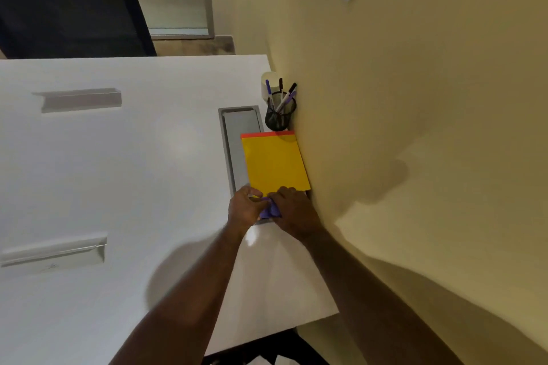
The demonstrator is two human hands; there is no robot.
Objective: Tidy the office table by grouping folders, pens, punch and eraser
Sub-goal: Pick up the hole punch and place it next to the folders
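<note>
A yellow folder [274, 163] lies on an orange folder [267, 134] against the wall at the table's right edge. Behind them a black mesh cup [279, 115] holds several pens [284, 98]. Just in front of the folders, a purple punch [270, 210] sits between my hands. My left hand [244, 207] grips its left side with curled fingers. My right hand [292, 210] covers and holds its right side. Most of the punch is hidden. No eraser is visible.
The white table [118, 172] carries a grey cable tray [237, 139] left of the folders and two white ledge-like pieces [80, 99] [56, 252] on the left. A white cup [268, 83] stands behind the pens. A dark chair [68, 6] stands beyond the table; the yellow wall [415, 127] borders the right.
</note>
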